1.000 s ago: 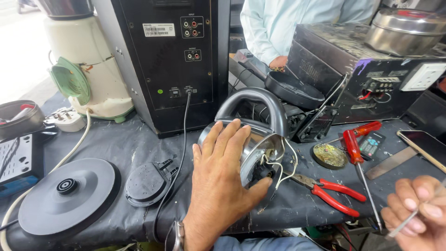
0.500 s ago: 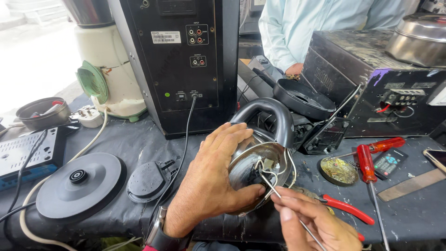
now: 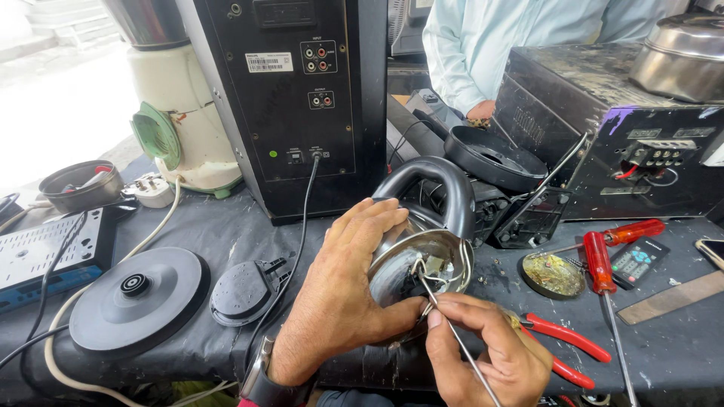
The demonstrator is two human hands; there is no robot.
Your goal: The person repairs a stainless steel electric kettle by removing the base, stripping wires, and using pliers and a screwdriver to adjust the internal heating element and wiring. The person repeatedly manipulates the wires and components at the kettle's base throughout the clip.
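Observation:
A steel electric kettle (image 3: 419, 258) lies on its side on the dark table cloth, its open underside facing me and its black handle (image 3: 430, 181) arching above. My left hand (image 3: 343, 290) wraps the kettle's left side and steadies it. My right hand (image 3: 490, 350) pinches a thin metal probe (image 3: 445, 316) whose tip reaches into the white wires (image 3: 430, 264) inside the kettle's base.
A round black kettle base (image 3: 136, 298) and a black cover (image 3: 245, 290) lie at left. Red-handled pliers (image 3: 566, 343), red screwdrivers (image 3: 599, 260), a small round tin (image 3: 554, 273) sit right. A black speaker box (image 3: 294, 98), a white mixer (image 3: 185, 136) and another person (image 3: 520, 38) stand behind.
My right hand came in from the lower right with the probe and now works inside the kettle's base. My left hand shifted from lying over the kettle to gripping its side.

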